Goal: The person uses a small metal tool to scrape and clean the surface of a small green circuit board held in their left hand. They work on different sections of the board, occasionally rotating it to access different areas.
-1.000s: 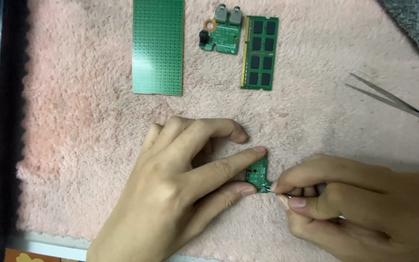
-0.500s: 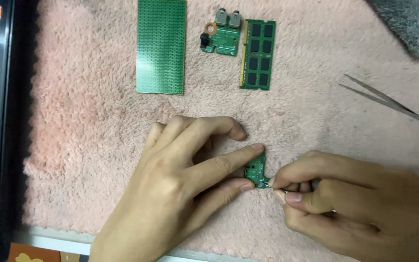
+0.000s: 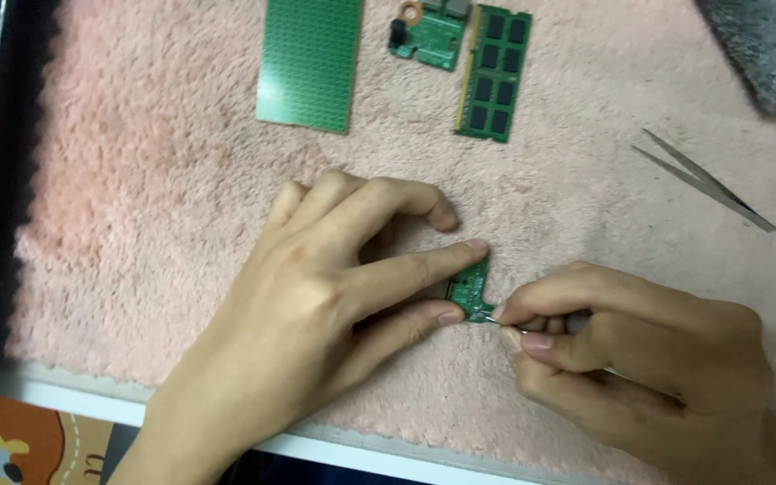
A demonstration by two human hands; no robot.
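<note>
A small green circuit board [image 3: 471, 289] is held down on the pink fluffy mat [image 3: 136, 224], near the mat's front edge and somewhat right of its middle. The left hand [image 3: 316, 296] is laid flat over the mat, and the board is pinned between its index fingertip at the top and its middle fingertip at the bottom, so its grip is closed on the board. The right hand [image 3: 630, 359] is curled beside it, its thumb and forefinger pinched narrowly on a thin metal tool [image 3: 494, 316], of which only the tip is seen touching the board's lower right corner. Toward the mat's back edge three parts are laid side by side: a green perforated board [image 3: 309, 61], a small board with connectors [image 3: 430, 34] and a memory module [image 3: 494, 72]. A pair of tweezers [image 3: 702, 180] is lying well apart near the right edge. A grey cloth [image 3: 761, 49] is seen at the back right corner.
</note>
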